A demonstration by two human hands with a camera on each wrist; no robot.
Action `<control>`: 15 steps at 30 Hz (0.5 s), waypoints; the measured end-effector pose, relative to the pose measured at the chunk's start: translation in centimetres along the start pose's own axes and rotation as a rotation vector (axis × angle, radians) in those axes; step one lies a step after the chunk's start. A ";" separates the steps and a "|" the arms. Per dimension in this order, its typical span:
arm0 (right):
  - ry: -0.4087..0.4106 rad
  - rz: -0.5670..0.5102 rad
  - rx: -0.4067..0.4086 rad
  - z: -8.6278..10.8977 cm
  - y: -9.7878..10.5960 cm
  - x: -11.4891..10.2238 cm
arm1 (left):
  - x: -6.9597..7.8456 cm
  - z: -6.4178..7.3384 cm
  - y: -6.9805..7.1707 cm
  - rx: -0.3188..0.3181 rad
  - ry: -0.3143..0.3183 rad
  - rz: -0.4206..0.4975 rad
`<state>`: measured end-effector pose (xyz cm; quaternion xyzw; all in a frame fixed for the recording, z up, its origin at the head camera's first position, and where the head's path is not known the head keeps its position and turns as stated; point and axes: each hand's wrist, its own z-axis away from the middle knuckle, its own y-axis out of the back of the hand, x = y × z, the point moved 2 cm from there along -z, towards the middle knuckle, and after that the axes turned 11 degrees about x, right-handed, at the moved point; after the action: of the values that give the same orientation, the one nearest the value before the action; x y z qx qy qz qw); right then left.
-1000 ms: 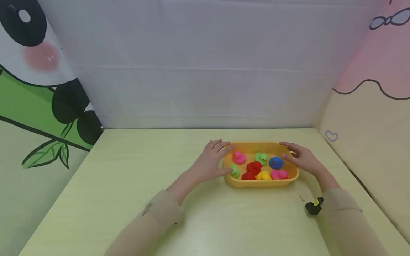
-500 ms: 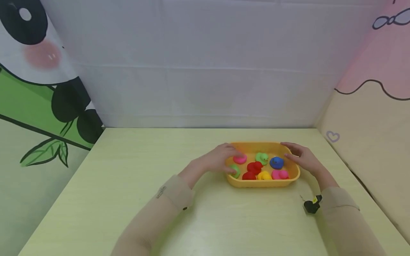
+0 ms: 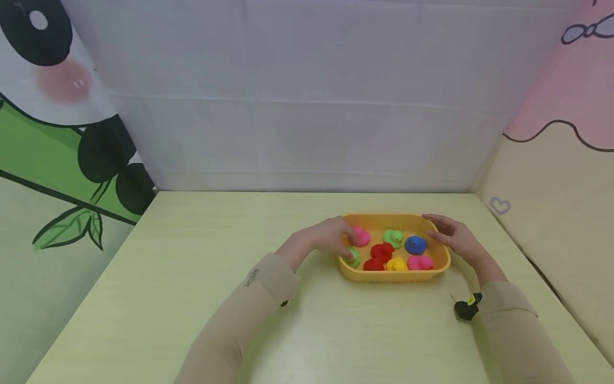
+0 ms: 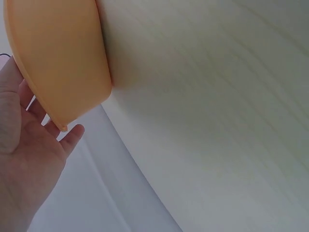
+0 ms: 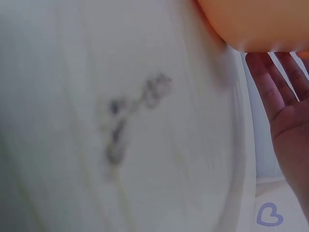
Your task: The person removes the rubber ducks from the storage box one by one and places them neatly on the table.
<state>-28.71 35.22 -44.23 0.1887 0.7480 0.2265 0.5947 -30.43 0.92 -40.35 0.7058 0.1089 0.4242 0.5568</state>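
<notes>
In the head view a yellow-orange tray [image 3: 384, 276] holds several toy ducks. My left hand [image 3: 323, 236] reaches over its left rim, fingers bent down beside a pink duck [image 3: 362, 236]. The thumb lies by a light green duck [image 3: 354, 258]; I cannot tell whether it touches. In the left wrist view the tray wall [image 4: 63, 53] hides most fingertips, and the little finger sticks out past the corner. My right hand [image 3: 458, 240] rests at the tray's right end, thumb over the rim. Its fingers [image 5: 263, 79] look straight in the right wrist view, their tips hidden by the tray.
Other ducks in the tray are green [image 3: 393, 238], blue [image 3: 415, 245], red [image 3: 382, 252], yellow [image 3: 396, 264] and pink [image 3: 420, 262]. A small black object [image 3: 466, 309] with a yellow mark is by the right sleeve. Walls enclose the pale table [image 3: 216, 256].
My left hand has moved right and down into the tray's left end, its spread fingers now bent. The right hand stays at the right rim; the tray and ducks look almost unmoved.
</notes>
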 end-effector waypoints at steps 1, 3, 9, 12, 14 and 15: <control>0.000 -0.007 -0.004 0.0 0.0 0.0 | -0.1 0.0 0.0 -0.001 -0.005 0.010; -0.002 -0.016 -0.008 0.0 -0.1 -0.1 | -0.2 0.0 -0.1 -0.002 -0.017 0.022; -0.007 -0.023 0.000 -0.2 -0.1 0.0 | -0.2 -0.1 -0.1 0.000 -0.048 0.019; -0.003 -0.035 0.007 -0.2 -0.2 0.1 | -0.1 -0.1 -0.2 0.016 -0.060 -0.001; 0.006 -0.048 0.007 -0.3 -0.2 0.1 | 0.0 -0.2 -0.4 0.029 -0.064 -0.014; 0.011 -0.053 0.008 -0.3 -0.2 0.2 | 0.0 -0.2 -0.4 0.035 -0.061 -0.019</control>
<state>-29.04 35.12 -44.41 0.1699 0.7569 0.2086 0.5956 -30.42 1.21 -40.72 0.7270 0.1059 0.3952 0.5515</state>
